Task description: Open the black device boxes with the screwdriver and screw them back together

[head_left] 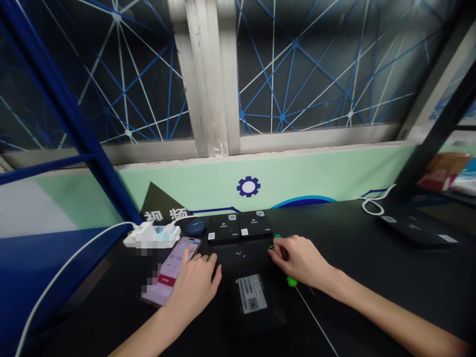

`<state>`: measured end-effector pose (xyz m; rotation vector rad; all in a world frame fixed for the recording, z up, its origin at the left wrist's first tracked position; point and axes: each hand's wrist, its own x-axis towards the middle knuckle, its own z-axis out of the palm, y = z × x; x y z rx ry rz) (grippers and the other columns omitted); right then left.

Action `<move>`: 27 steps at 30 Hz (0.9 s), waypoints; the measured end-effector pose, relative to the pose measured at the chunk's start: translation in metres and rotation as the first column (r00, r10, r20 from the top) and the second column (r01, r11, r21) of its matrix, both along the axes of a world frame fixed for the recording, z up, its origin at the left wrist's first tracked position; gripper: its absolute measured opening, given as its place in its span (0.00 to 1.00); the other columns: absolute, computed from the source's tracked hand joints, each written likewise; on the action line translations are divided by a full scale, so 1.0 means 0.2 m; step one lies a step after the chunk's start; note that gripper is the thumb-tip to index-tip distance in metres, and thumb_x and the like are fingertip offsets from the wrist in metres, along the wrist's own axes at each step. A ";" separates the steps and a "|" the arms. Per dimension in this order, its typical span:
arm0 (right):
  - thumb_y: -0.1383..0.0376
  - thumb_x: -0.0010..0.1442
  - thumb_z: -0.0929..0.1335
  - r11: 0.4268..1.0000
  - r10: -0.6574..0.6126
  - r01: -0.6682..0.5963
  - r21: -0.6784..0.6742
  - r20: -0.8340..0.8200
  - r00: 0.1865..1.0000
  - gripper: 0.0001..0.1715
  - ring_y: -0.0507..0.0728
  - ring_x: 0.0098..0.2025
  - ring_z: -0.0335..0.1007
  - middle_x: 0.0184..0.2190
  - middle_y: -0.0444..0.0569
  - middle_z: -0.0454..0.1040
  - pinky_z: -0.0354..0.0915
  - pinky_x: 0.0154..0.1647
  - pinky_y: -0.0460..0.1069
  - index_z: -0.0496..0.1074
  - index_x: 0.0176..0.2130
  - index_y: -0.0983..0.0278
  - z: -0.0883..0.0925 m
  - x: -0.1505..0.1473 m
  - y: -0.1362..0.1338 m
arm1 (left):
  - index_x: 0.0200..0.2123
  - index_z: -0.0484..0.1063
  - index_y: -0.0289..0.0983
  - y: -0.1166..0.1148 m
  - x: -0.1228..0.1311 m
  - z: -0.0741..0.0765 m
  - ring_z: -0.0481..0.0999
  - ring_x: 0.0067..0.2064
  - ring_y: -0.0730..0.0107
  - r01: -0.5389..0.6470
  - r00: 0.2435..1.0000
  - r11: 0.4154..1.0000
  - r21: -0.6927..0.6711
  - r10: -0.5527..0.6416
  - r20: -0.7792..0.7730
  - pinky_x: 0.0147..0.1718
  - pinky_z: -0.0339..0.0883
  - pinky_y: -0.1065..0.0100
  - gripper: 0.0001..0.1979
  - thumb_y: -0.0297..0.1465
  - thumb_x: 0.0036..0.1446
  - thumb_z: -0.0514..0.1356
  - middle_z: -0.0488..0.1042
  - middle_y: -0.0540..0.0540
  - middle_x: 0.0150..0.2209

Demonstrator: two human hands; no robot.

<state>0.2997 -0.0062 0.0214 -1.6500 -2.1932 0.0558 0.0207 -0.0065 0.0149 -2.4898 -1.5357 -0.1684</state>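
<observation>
My left hand lies over a smartphone, one finger touching its screen, which shows a timer-like "00:59" and a red button. The other fingers are loosely stretched toward the table. With its fingers curled together, my right hand rests on the dark tabletop. Bits of something green stick out beside and below it, and a thin pale line runs from there toward the bottom edge. What the curled fingers hold is hidden. Between my hands sits a black box-shaped device with a white printed label on top.
Two flat black boxes lie side by side at the back, near a dark blue mouse. A white power strip with cables stands at left. Small pale pieces lie mid-table. Another black device is at right, by a white cable.
</observation>
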 end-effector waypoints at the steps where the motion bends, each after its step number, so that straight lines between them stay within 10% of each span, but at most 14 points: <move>1: 0.60 0.63 0.65 1.000 -0.001 0.001 0.000 0.000 1.000 0.20 0.51 0.19 0.58 0.16 0.41 0.67 0.44 0.24 0.47 0.62 0.22 0.62 0.00 0.00 0.00 | 0.33 0.71 0.37 -0.01 0.00 0.00 0.79 0.35 0.53 -0.008 1.000 1.000 0.007 0.008 -0.002 0.52 0.56 0.45 0.13 0.30 0.67 0.49 0.77 0.44 0.28; 19: 0.62 0.64 0.65 1.000 -0.005 0.004 -0.015 -0.028 1.000 0.18 0.52 0.21 0.64 0.19 0.42 0.70 0.46 0.24 0.47 0.64 0.23 0.62 0.03 0.01 0.01 | 0.34 0.71 0.37 -0.01 0.01 -0.01 0.77 0.34 0.57 0.028 0.999 0.999 -0.036 -0.027 0.034 0.38 0.63 0.59 0.15 0.31 0.69 0.47 0.77 0.43 0.30; 27: 0.61 0.63 0.65 0.998 -0.063 0.063 -0.003 -0.007 0.998 0.14 0.53 0.22 0.65 0.19 0.43 0.71 0.46 0.25 0.47 0.68 0.26 0.61 0.07 0.06 0.03 | 0.33 0.68 0.38 -0.01 0.01 -0.01 0.73 0.25 0.65 0.056 0.991 0.992 -0.110 -0.042 0.124 0.23 0.47 0.67 0.17 0.33 0.71 0.44 0.73 0.47 0.27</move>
